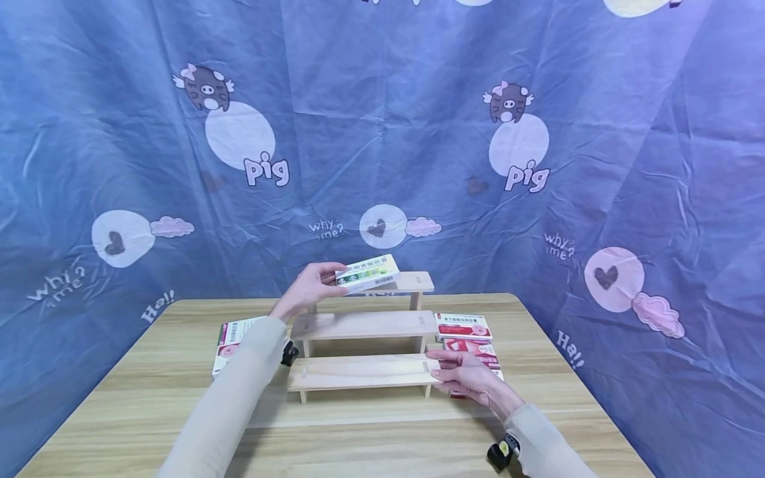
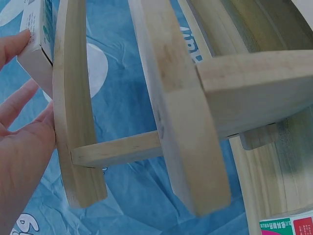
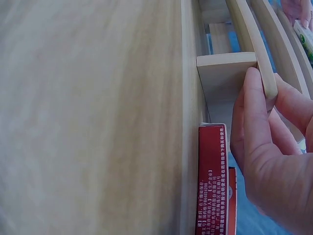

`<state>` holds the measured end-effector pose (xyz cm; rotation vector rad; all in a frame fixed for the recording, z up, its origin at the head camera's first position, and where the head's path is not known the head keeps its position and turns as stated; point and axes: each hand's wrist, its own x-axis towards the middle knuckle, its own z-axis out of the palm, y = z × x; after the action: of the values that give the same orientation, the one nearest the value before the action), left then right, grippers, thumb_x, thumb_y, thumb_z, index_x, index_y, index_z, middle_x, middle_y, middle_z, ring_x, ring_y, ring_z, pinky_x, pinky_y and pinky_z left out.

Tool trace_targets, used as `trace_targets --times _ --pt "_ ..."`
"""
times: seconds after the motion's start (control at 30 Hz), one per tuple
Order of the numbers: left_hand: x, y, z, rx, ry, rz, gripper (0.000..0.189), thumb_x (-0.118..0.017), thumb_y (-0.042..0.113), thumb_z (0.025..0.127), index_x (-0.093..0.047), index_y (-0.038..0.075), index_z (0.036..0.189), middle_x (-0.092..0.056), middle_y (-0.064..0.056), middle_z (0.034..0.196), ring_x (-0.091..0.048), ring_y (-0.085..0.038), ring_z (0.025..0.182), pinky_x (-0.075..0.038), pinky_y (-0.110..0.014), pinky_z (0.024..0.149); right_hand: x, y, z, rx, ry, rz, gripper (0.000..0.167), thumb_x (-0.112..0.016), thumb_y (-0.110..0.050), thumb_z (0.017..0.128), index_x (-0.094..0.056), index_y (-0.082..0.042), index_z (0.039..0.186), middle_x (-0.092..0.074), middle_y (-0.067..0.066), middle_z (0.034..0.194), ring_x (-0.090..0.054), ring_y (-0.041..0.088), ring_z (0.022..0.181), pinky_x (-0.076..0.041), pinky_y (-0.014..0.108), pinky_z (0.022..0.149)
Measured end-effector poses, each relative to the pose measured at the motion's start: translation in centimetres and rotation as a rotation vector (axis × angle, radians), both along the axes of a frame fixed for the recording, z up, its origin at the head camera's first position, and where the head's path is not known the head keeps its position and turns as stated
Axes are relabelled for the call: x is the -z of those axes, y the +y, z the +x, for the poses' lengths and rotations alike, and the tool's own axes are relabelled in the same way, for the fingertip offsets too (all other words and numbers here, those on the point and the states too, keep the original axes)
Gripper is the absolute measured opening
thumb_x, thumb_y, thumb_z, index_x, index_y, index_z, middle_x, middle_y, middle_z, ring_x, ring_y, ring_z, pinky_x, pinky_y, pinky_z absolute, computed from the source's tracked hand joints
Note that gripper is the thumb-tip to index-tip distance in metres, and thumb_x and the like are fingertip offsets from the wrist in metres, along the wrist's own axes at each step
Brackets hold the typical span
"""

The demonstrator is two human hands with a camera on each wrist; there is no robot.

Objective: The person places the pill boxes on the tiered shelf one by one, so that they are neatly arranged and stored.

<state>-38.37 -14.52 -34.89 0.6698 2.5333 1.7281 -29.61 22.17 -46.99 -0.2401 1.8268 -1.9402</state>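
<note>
A white and green medicine box (image 1: 367, 273) is at the top step of a small three-step wooden rack (image 1: 364, 325). My left hand (image 1: 312, 287) holds it by its left end, thumb and fingers on either side. In the left wrist view the box (image 2: 36, 36) lies against the top board, and the lower fingers of the left hand (image 2: 24, 127) are close to that board's edge. My right hand (image 1: 469, 380) pinches the right end of the lowest step; in the right wrist view the right hand (image 3: 266, 147) has thumb and fingers on either side of the board (image 3: 257, 49).
Red and white medicine boxes (image 1: 463, 326) lie on the table right of the rack, partly behind the right hand. More boxes (image 1: 230, 342) lie at the left, partly covered by the left sleeve. A blue patterned cloth (image 1: 382, 133) hangs behind the wooden table (image 1: 358, 438).
</note>
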Motion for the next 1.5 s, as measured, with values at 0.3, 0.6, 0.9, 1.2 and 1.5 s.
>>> trace_targets --times 0.3,0.6,0.9,1.2,1.5 --pt "0.3 1.1 -0.4 -0.008 0.019 -0.001 0.057 -0.08 0.006 0.077 -0.059 0.0 0.13 -0.053 -0.02 0.14 -0.053 -0.035 0.129 -0.046 -0.038 0.108 -0.1 0.2 0.1 0.002 -0.003 0.01 0.056 -0.061 0.0 0.092 -0.04 0.006 0.144 -0.067 0.008 0.112 -0.069 0.016 0.094 -0.06 0.033 0.085" --pt "0.0 2.2 -0.4 0.029 0.043 0.014 0.055 -0.077 0.001 0.079 -0.057 -0.007 0.129 -0.04 -0.023 0.15 -0.044 -0.038 0.136 -0.038 -0.04 0.115 -0.1 0.3 0.1 0.006 -0.006 0.009 0.057 -0.063 0.0 0.092 -0.041 0.005 0.144 -0.068 0.007 0.112 -0.069 0.016 0.094 -0.061 0.032 0.083" --pt "-0.1 3.0 -1.0 0.023 0.038 -0.037 0.055 -0.076 0.003 0.08 -0.058 -0.002 0.131 -0.044 -0.019 0.149 -0.045 -0.036 0.136 -0.039 -0.038 0.114 -0.1 0.3 0.0 -0.001 -0.004 -0.001 0.056 -0.062 0.0 0.092 -0.042 0.006 0.144 -0.068 0.007 0.112 -0.069 0.017 0.095 -0.06 0.034 0.086" --pt "-0.3 3.5 -1.4 0.084 -0.013 -0.036 0.067 -0.074 0.0 0.082 -0.046 -0.002 0.142 -0.048 -0.02 0.146 -0.044 -0.034 0.138 -0.041 -0.039 0.113 0.0 0.0 0.0 0.002 -0.005 0.005 0.055 -0.061 0.001 0.093 -0.042 0.005 0.144 -0.068 0.006 0.112 -0.069 0.016 0.094 -0.06 0.033 0.084" --pt "-0.4 3.7 -1.8 0.12 -0.014 -0.04 0.07 -0.072 -0.003 0.083 -0.04 -0.002 0.145 -0.053 -0.022 0.14 -0.05 -0.032 0.133 -0.048 -0.035 0.106 -0.1 0.0 -0.1 -0.004 -0.005 0.002 0.055 -0.061 0.0 0.093 -0.04 0.007 0.144 -0.068 0.007 0.11 -0.069 0.017 0.094 -0.06 0.031 0.084"
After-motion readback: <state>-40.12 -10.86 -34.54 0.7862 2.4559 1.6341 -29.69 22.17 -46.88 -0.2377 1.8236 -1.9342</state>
